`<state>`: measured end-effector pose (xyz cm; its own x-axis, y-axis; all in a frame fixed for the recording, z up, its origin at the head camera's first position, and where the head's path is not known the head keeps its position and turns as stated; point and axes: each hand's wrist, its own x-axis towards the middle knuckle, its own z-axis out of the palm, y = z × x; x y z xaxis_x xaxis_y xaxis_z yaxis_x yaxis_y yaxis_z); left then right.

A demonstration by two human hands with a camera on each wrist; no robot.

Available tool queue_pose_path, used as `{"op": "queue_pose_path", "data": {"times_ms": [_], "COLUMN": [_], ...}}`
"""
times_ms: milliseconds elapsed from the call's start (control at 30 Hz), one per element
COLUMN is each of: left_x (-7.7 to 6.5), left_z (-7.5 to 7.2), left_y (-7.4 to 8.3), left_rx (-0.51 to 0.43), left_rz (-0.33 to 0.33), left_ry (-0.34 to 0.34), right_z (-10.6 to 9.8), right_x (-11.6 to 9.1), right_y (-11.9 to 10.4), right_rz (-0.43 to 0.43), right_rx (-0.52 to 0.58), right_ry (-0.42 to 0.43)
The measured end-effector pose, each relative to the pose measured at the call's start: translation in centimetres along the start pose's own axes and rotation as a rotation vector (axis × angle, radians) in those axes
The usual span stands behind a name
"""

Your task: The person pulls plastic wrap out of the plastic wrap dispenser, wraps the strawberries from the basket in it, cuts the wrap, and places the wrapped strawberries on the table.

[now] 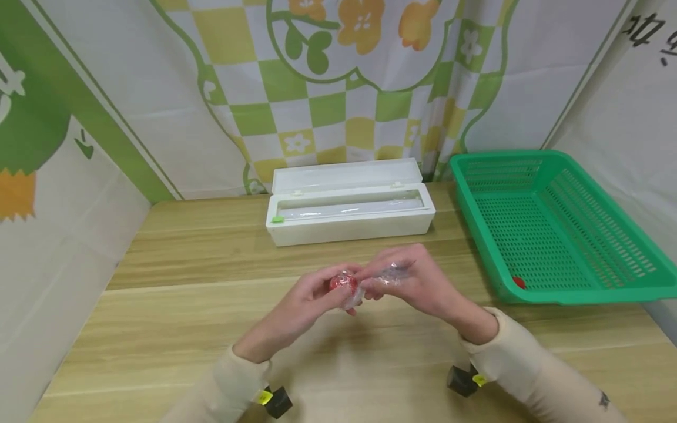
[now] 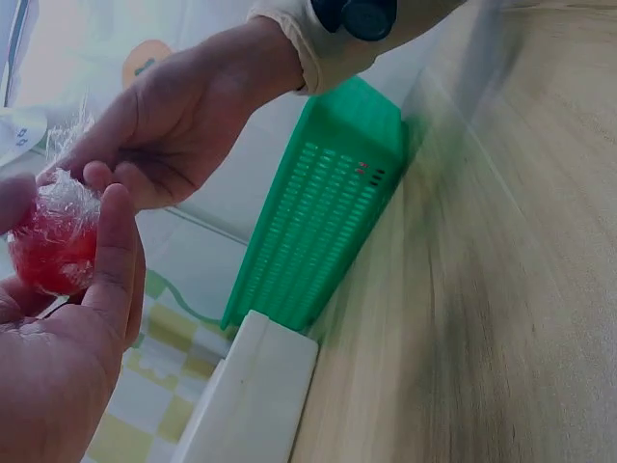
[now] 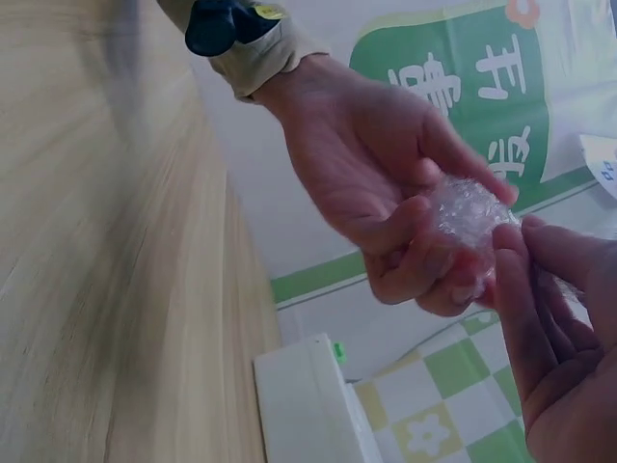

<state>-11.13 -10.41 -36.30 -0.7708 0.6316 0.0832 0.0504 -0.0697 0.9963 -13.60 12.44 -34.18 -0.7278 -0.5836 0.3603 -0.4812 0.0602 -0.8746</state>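
Note:
A red, round thing [image 1: 342,281] sits in my left hand [image 1: 304,299], its fingers and thumb curled round the sides. Clear plastic wrap [image 3: 463,212] covers it, crumpled and shiny. My right hand [image 1: 420,285] comes in from the other side and pinches a gathered end of that wrap, with loose film [image 1: 392,274] showing over its fingers. Both hands meet above the table, fingertips close together. In the left wrist view the red surface [image 2: 53,256] shows through the film, bunched at the top where the right fingers hold it.
Behind the hands stands a long white wrap dispenser [image 1: 354,228], lid [image 1: 346,176] raised, a film roll inside. At the right is a green basket [image 1: 571,296] with a small red thing [image 1: 519,282] in its near corner. A patterned curtain [image 1: 333,111] hangs behind the wooden table [image 1: 174,329].

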Motion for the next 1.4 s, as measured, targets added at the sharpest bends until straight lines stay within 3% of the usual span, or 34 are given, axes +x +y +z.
{"op": "queue_pose_path", "data": {"times_ms": [300, 433, 667, 933, 1067, 1200, 1333, 1400], "left_x": [-0.1, -0.2, 0.4, 0.4, 0.6, 0.6, 0.3, 0.3], "left_z": [-0.6, -0.7, -0.2, 0.8, 1.4, 1.3, 0.8, 0.7], "left_y": [-0.3, -0.8, -1.1, -1.0, -0.9, -0.7, -0.6, -0.6], "left_rx": [-0.007, -0.004, 0.0, 0.015, 0.112, 0.21, 0.244, 0.241], "left_rz": [-0.051, -0.031, 0.07, 0.03, 0.027, -0.017, -0.046, -0.044], "left_ry": [-0.049, -0.032, -0.013, 0.034, 0.131, 0.196, 0.195, 0.196], "right_z": [-0.8, -0.8, 0.2, 1.2, 1.2, 0.4, -0.7, -1.0], "right_x": [0.1, 0.2, 0.3, 0.1, 0.0, 0.0, 0.0, 0.0], "right_y": [-0.7, -1.0, -0.9, 0.1, 0.1, -0.3, -0.7, -0.9], "right_rz": [0.082, 0.116, 0.147, 0.192, 0.182, 0.184, 0.16, 0.122], "right_rx": [-0.007, 0.025, -0.005, 0.014, 0.022, 0.012, -0.004, -0.023], "right_ry": [-0.144, -0.168, 0.016, 0.151, 0.167, 0.091, -0.023, -0.038]}}
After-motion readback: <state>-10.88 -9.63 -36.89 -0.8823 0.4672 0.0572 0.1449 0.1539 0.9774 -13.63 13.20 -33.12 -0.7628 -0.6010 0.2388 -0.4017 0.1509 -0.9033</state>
